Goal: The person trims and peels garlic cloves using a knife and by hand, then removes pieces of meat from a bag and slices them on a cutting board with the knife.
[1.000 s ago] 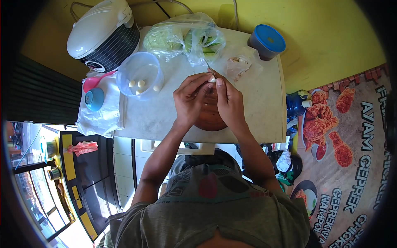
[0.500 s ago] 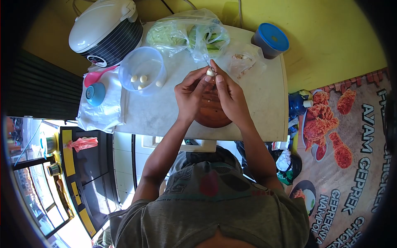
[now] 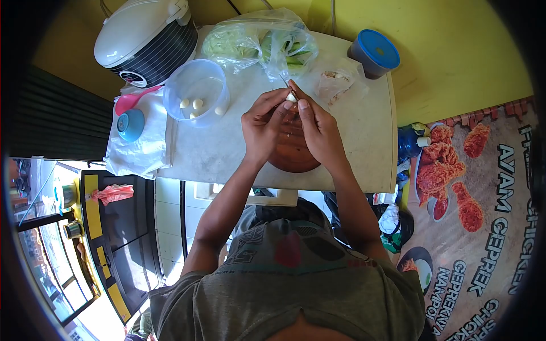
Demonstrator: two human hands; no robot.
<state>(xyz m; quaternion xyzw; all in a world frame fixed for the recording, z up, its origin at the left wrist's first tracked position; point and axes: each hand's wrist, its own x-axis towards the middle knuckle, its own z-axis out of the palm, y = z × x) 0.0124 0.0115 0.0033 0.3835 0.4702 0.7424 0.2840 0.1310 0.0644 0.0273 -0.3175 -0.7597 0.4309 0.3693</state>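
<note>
Over a round brown board [image 3: 294,149], my left hand [image 3: 264,126] pinches a pale garlic clove [image 3: 292,97] between thumb and fingers. My right hand [image 3: 319,128] is closed on a small knife [image 3: 284,80]; its thin blade points up and away, and the handle is mostly hidden by the fingers. The right thumb and fingertips meet the clove. Small bits lie on the board beneath. To the left stands a clear plastic tub [image 3: 196,91] with several peeled cloves [image 3: 197,104] in it.
A rice cooker [image 3: 148,45] stands at the back left, near a pink ladle [image 3: 133,100] and a blue bowl [image 3: 131,125]. Bagged green vegetables [image 3: 259,45] lie at the back. At right are a small plastic bag [image 3: 338,82] and a blue-lidded container [image 3: 372,54].
The clove has turned slightly between my fingers and the right fingers have shifted around it. Both hands remain over the board. The whole view has tilted a little.
</note>
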